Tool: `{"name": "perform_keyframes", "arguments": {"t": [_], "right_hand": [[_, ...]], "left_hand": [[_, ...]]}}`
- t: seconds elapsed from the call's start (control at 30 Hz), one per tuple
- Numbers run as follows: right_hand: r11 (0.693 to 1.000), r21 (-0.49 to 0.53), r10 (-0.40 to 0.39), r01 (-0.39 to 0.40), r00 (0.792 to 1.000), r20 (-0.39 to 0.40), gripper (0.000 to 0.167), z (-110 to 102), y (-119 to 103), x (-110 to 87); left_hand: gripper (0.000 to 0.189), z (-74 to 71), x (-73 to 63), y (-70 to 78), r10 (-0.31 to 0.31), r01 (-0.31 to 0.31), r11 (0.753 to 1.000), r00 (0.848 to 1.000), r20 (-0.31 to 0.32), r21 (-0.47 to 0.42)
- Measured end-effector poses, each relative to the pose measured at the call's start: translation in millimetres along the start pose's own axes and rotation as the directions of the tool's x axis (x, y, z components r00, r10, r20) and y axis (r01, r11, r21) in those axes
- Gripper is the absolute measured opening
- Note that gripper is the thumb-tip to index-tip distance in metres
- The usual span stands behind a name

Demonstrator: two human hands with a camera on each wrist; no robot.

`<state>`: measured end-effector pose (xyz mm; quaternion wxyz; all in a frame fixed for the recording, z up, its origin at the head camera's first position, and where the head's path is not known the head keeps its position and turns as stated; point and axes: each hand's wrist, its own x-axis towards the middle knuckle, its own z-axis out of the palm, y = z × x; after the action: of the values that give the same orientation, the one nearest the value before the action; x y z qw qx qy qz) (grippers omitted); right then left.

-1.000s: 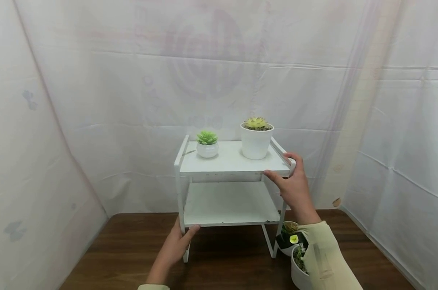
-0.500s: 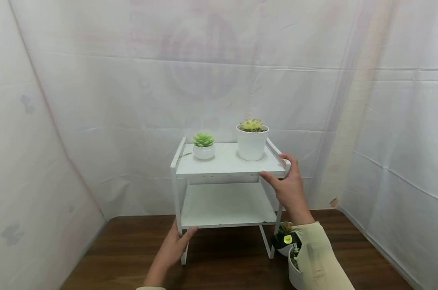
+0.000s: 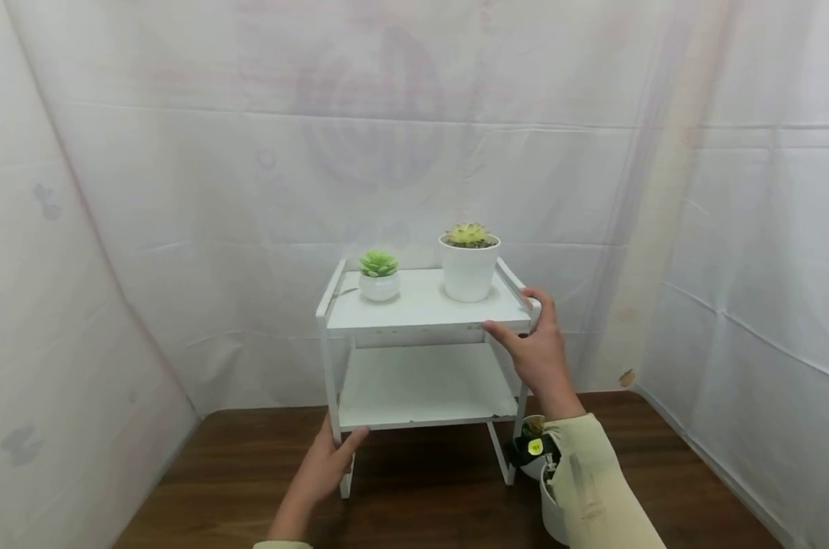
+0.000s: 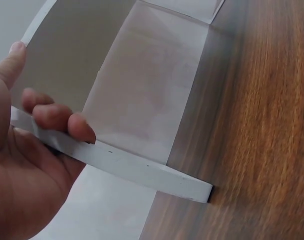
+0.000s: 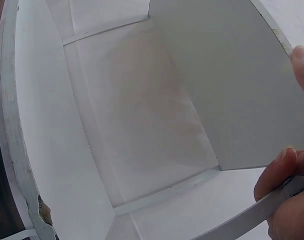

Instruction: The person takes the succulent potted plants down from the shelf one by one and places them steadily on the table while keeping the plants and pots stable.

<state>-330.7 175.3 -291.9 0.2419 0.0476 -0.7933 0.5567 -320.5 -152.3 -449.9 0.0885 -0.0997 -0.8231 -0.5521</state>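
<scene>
A white two-tier shelf [image 3: 428,385] stands between my hands. My left hand [image 3: 321,467] grips its front left leg [image 4: 142,172] just under the lower tier, fingers curled round the leg in the left wrist view. My right hand [image 3: 539,358] holds the upper right front corner, thumb along the top tier's front edge and fingers curled round the frame. On the top tier a small green succulent in a round white pot [image 3: 380,287] sits at the left. A larger white pot with a yellow-green succulent [image 3: 469,271] sits at the right.
Beside the shelf's right legs, partly behind my right sleeve [image 3: 596,473], stand a potted plant with a black band and yellow label [image 3: 534,447] and another white pot [image 3: 554,515]. A brown wooden table [image 3: 236,473] lies below. White sheeting [image 3: 249,191] hangs behind and at both sides.
Shelf, plants and both hands have shifted slightly left in the head view, as has the background. Both hands keep the same hold on the shelf.
</scene>
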Motion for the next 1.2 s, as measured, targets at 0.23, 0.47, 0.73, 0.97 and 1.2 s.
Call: {"name": "perform_keyframes", "arguments": {"t": [0.23,0.47,0.73,0.97,1.2], "right_hand": [[0.999,-0.043,-0.027,0.026,0.999,-0.019,0.087,2,3,2.4],[0.997,-0.072,-0.037,0.037,0.999,-0.005,0.086,1,3,1.7],[0.995,-0.094,-0.043,0.041,0.999,-0.015,0.085,1,4,2.0],[0.995,-0.089,-0.045,0.043,0.999,-0.017,0.084,0,3,2.5],[0.997,-0.07,-0.041,0.041,0.999,-0.003,0.083,1,3,1.4]], "left_hand": [[0.06,-3.3,-1.2,2.0,-0.016,0.016,0.999,1.0,0.024,-0.028],[0.071,-6.8,-3.2,9.9,0.015,-0.013,0.999,1.0,-0.028,0.046],[0.085,-20.3,-3.5,28.1,0.049,-0.043,0.995,0.996,-0.074,0.085],[0.087,-35.9,-4.2,58.1,0.031,-0.026,0.998,0.996,-0.083,0.055],[0.085,-53.3,-6.5,82.0,0.044,-0.039,0.998,0.995,-0.095,0.058]]}}
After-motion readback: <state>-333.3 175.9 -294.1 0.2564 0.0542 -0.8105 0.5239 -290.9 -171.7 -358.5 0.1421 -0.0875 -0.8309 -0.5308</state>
